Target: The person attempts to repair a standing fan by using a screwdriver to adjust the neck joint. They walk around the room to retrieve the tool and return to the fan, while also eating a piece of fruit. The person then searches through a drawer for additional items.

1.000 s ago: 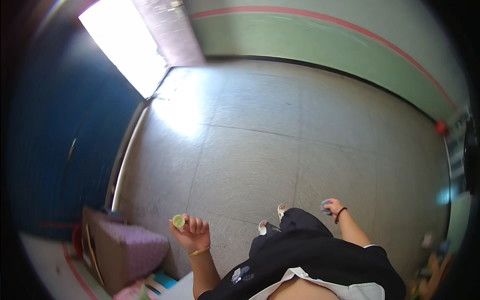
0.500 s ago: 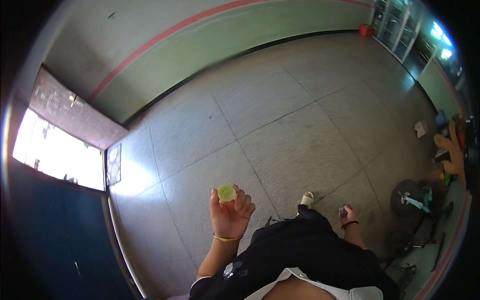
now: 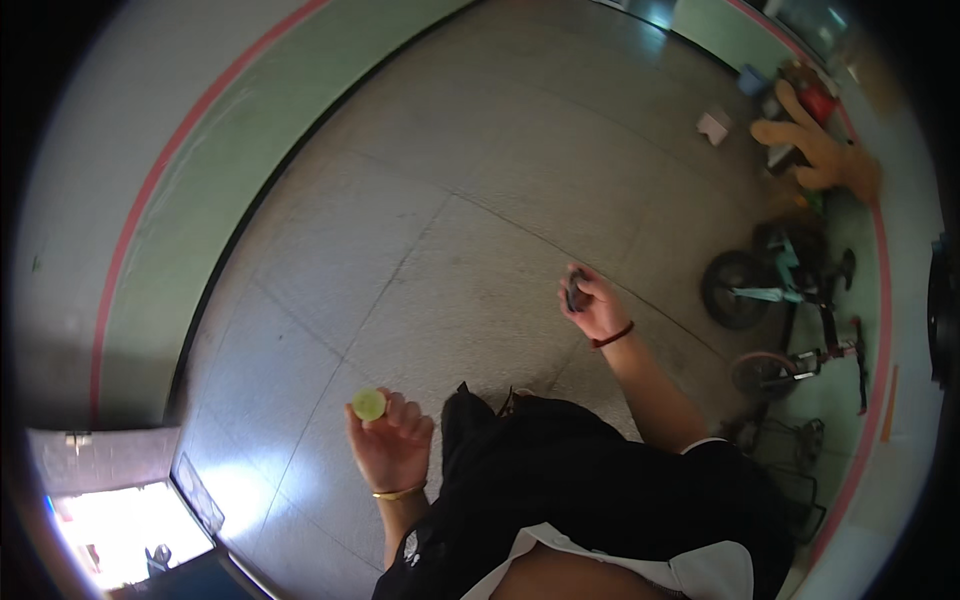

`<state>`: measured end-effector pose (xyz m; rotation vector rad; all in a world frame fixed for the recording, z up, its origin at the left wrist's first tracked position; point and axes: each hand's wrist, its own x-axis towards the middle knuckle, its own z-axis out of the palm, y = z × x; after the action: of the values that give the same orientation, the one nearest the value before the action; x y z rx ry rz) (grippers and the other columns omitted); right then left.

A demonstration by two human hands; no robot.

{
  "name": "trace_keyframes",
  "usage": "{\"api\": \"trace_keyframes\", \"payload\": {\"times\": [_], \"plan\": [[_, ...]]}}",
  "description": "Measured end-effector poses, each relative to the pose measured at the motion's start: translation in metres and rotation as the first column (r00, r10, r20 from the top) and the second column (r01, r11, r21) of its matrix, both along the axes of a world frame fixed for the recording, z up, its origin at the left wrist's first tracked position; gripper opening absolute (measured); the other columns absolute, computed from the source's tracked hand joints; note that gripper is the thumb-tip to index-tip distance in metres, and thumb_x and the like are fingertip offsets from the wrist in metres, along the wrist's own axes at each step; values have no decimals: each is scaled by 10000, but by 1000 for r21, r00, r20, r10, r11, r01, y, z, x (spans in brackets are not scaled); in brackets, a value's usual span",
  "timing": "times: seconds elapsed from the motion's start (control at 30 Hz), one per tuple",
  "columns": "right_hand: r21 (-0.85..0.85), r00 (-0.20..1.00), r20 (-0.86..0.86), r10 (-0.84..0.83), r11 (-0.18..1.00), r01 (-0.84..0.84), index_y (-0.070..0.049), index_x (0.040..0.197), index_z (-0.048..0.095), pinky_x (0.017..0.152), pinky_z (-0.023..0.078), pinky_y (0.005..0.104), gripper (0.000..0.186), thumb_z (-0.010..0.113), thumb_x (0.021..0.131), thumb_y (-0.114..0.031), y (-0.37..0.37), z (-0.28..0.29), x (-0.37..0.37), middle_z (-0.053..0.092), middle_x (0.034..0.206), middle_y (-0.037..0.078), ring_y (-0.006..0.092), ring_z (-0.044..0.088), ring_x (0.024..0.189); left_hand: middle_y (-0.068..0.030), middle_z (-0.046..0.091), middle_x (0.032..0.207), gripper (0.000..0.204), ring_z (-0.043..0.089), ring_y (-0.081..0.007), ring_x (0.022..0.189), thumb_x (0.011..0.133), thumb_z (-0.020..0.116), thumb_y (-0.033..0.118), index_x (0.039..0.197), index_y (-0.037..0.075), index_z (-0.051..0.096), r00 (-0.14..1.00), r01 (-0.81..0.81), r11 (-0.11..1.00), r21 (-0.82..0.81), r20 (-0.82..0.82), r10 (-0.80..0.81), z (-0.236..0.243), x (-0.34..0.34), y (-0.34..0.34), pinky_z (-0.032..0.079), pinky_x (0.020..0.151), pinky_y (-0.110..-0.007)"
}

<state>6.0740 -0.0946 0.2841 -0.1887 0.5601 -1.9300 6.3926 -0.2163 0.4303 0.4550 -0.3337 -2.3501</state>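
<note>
Before my body on the left, my left hand is raised with its fingers curled. It holds a small round yellow-green piece, with a flat-looking face, near the fingertips; its kind is unclear. Farther forward and to the right, my right hand is closed around a small dark oval object. The fingers cover part of that object, and what it is cannot be made out. The two hands are well apart, both above the floor.
Grey tiled floor spreads ahead. Along the right wall stand a small teal bike and a second wheeled frame. Beyond them are a tan plush toy, a pale box and a blue bin. A bright doorway opens lower left.
The view has turned to the right. My right hand has come up and forward from beside my body, with the dark object in it. My left hand still holds the yellow-green piece.
</note>
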Motion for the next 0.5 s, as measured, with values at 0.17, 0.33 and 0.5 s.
{"api": "trace_keyframes", "payload": {"times": [0.17, 0.33, 0.5], "plan": [[7, 967, 226, -116, 993, 117, -113, 979, 557, 550, 436, 288, 220, 491, 911, -311, -43, 51, -37, 563, 888, 58, 174, 529, 755, 3, 420, 681, 437, 359, -111, 581, 926, 392, 442, 974, 44, 565, 984, 55, 997, 59, 169, -64, -16, -77, -58, 331, 528, -257], [-68, 945, 284, -164, 979, 190, -119, 836, 552, 464, 401, 261, 355, 468, 907, -456, -107, 59, -154, 553, 852, 52, 157, 499, 671, 4, 432, 689, 404, 361, -111, 593, 917, 431, 420, 954, 44, 575, 985, 155, 982, 111, 62, -162, -46, -225, -161, 329, 545, -257], [25, 880, 343, -329, 940, 342, -144, 963, 570, 519, 425, 306, 334, 487, 895, -460, -146, 82, -220, 587, 937, 53, 191, 542, 725, 1, 429, 697, 392, 366, -116, 605, 910, 445, 418, 956, 47, 561, 945, 328, 942, 66, -12, -328, -13, -335, -229, 330, 566, -260]]}}
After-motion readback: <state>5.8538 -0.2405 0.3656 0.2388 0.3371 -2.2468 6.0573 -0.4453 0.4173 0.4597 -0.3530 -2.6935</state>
